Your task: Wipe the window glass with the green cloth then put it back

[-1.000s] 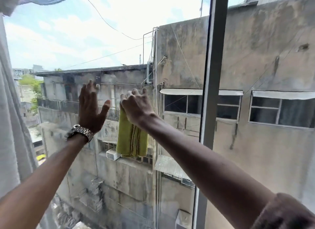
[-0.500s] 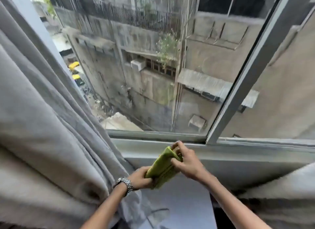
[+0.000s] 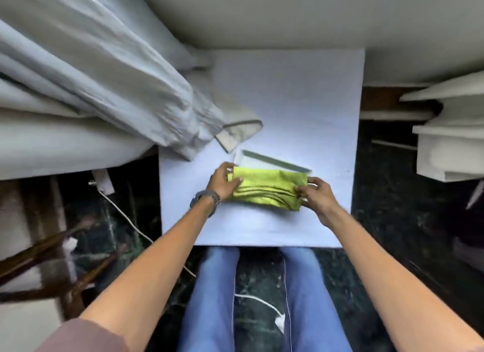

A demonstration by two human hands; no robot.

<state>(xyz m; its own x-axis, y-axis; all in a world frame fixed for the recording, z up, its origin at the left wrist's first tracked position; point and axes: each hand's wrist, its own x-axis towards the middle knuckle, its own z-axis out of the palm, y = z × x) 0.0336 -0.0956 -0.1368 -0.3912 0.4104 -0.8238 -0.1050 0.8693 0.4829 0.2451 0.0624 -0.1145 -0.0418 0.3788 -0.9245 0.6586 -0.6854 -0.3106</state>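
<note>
The folded green cloth [image 3: 267,187] lies stretched flat between my hands, over a shallow white tray [image 3: 272,161] on the white table [image 3: 288,102]. My left hand [image 3: 224,184], with a metal watch on its wrist, grips the cloth's left end. My right hand [image 3: 315,193] pinches the cloth's right end. Most of the tray is hidden under the cloth; only its far rim shows. The window glass is out of view.
A grey curtain [image 3: 104,94] hangs at the left and its hem rests on the table's left part. White foam pieces [image 3: 450,142] are stacked at the right. A white cable [image 3: 125,215] runs over the dark floor at the left. My legs in blue jeans stand at the table's front edge.
The cloth went from being pressed on the glass by my right hand, down past the sill, to being held by both hands over the tray. My view tilted down to the table.
</note>
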